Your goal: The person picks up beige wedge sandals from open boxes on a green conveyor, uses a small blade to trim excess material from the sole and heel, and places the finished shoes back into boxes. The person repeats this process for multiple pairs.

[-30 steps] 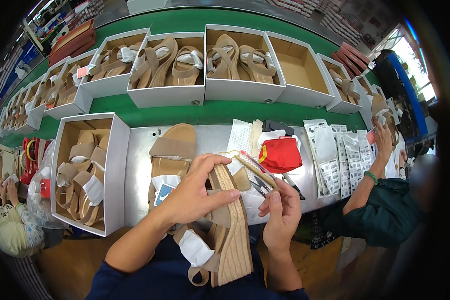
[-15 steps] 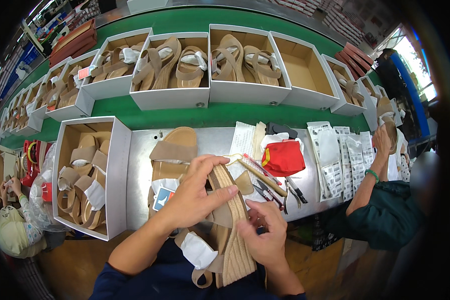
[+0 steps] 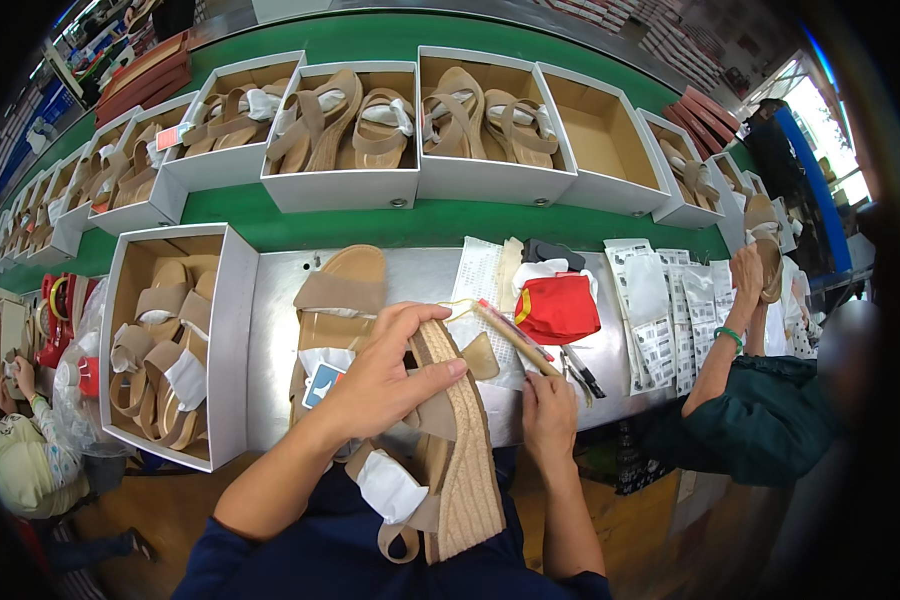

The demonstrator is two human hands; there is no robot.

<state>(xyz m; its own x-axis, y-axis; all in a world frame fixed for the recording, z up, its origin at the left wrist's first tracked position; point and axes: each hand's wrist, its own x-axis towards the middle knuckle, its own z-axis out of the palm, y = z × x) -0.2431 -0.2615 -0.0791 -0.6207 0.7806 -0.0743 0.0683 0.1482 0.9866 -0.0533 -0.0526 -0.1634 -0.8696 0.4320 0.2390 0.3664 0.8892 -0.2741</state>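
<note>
Wedge sandal [image 3: 450, 450]: tipped on edge at the tabletop [image 3: 270, 330] lip, left hand [image 3: 385, 375] clasped over its strap; right hand [image 3: 548, 415] curled beside, contents hidden. Risk: loose tissue stuffing [image 3: 390, 487] slips out; sandal could slide off toward the lap.

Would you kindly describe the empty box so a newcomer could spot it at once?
Look along the green belt at the row of open white boxes. Right of the middle, beside a box of tan sandals, sits the empty box: only its bare brown inside shows.
</note>
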